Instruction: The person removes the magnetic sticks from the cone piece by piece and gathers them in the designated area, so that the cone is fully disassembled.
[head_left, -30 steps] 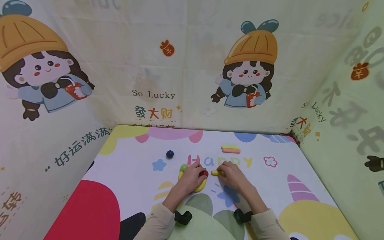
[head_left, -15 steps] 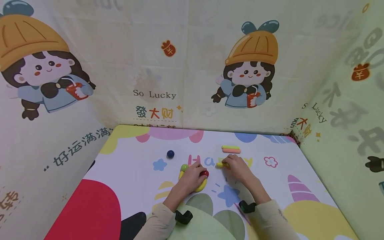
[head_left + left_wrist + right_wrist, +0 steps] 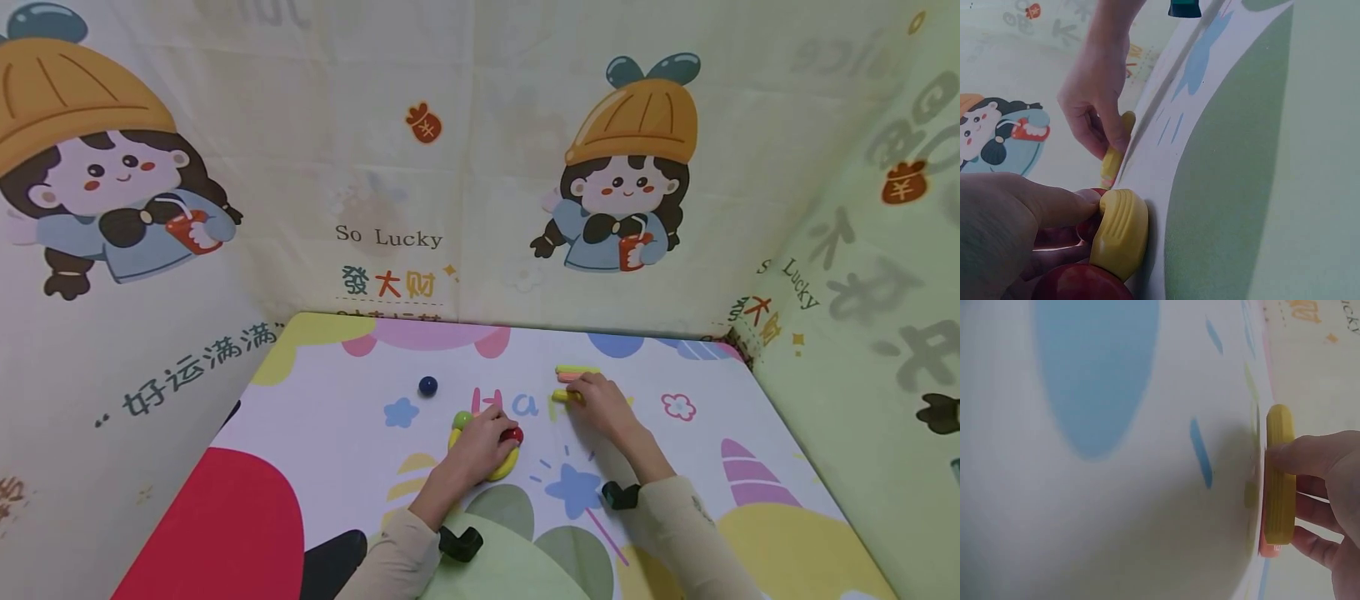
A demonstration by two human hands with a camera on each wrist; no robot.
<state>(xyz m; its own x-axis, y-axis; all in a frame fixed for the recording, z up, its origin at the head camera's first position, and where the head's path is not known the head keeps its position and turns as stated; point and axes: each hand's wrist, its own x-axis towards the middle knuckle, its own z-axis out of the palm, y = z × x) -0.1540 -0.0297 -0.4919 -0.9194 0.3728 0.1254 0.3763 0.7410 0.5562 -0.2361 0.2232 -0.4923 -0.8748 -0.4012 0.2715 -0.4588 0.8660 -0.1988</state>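
Your right hand (image 3: pixel 600 400) pinches a short yellow stick (image 3: pixel 1279 475), thumb on one long side and fingers curled on the other, pressing it flat against the printed mat (image 3: pixel 337 433). It sits just below the green stick (image 3: pixel 576 369) and the pink stick (image 3: pixel 570 377) near the far edge. The yellow stick looks like a light, stiff, ridged piece, probably plastic; the ridges should keep it from slipping, and the long sides are the sensible place to hold it, as you do now.

Your left hand (image 3: pixel 480 446) curls over a yellow curved piece (image 3: pixel 1121 231) with red balls (image 3: pixel 1079 284) in it, fingertips resting on its rim. That too looks hard and light, and the balls would likely roll if let loose.

The head view alone shows the layout: a green ball (image 3: pixel 461 419) at the curved piece's far end and a dark blue ball (image 3: pixel 427 385) well apart to the left. The right wrist view shows the ridges and a pink edge just behind the yellow stick. The left wrist view shows both hands at once.
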